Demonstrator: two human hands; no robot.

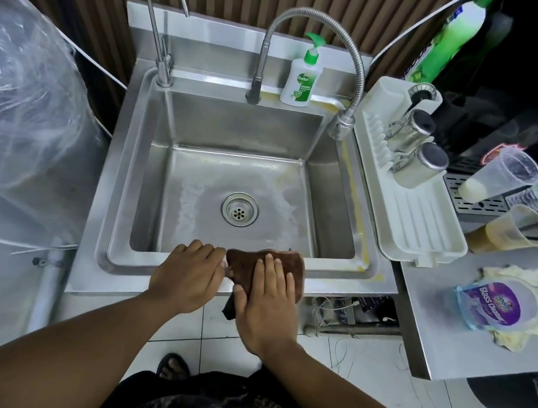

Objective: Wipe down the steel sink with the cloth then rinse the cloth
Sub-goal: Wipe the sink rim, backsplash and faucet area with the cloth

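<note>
We count one steel sink (237,123), one drain (240,209) at the middle of its floor, and two taps on the back ledge: a thin gooseneck tap (158,25) on the left and a flexible hose tap (261,64) arching over to the right corner. One Dettol pump bottle (300,82) stands between them and the wall. And there's the one brown cloth (242,262), folded and fuzzy, lying on the sink's front rim, its top edge at the basin lip and a dark corner hanging down over the front. Two hands are on the job: the right hand (267,304) lies flat on the cloth, fingers straight and pressing, thumb spread. The left hand (187,272) rests flat on the rim just beside it, fingers straight, fingertips at the cloth's left edge. The basin floor shows whitish streaks around the drain, and a yellowish stain runs along the right rim. To the right, one white dish rack (414,217) holds two steel tumblers (422,163). Beyond that stand two plastic cups (503,176), and one glass cleaner pouch (495,305) lies on a pale rag (519,329) on the tabletop (443,332).
</note>
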